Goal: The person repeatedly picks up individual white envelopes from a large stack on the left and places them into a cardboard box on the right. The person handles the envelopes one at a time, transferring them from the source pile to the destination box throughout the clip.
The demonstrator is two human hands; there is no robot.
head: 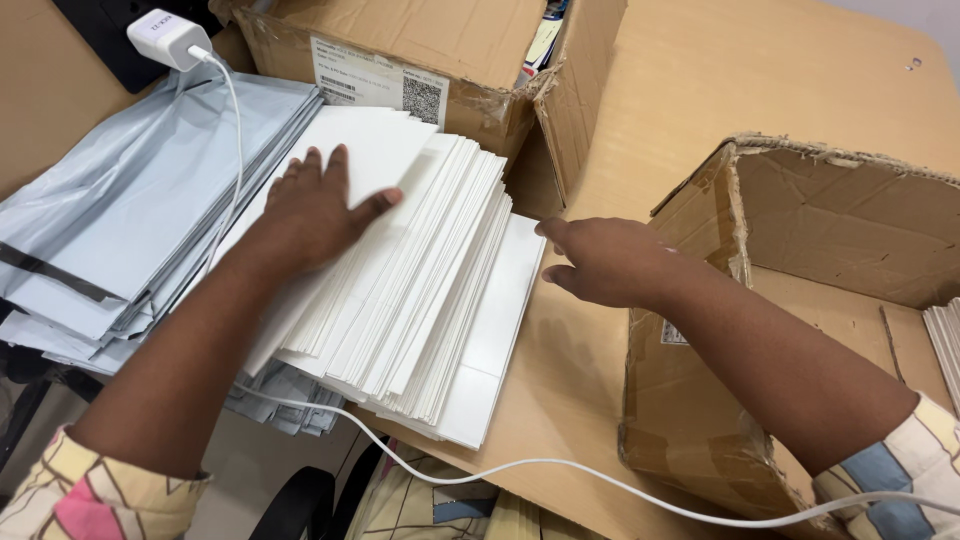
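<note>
Item: stack of white card sheets [420, 290], fanned and slanting, lying on the tan table [700, 90] between a heap of grey plastic mailer bags [130, 210] on one side and an open cardboard box [800, 330] on the other. A second cardboard box [440, 50] is standing just behind the stack.

Hands: the left hand [315, 210] is lying flat on top of the stack, fingers spread, palm pressing down. The right hand [605, 260] is hovering at the stack's outer edge, fingers extended and loosely together, fingertips reaching toward the lowest sheet; whether they are touching it cannot be told. Neither hand is gripping anything.

Handling, as judged: the sheets are looking thin, smooth and fairly stiff, each one light but the whole pile weighty. They are sliding over one another readily, as the fanned edges suggest, so the pile is likely to spill unless squared and held from both long sides, with a palm on top. Corners are probably bending easily.

Also present: a white charger plug [165, 38] with its white cable [560, 470] running across the bags and beneath the stack's near corner.
</note>
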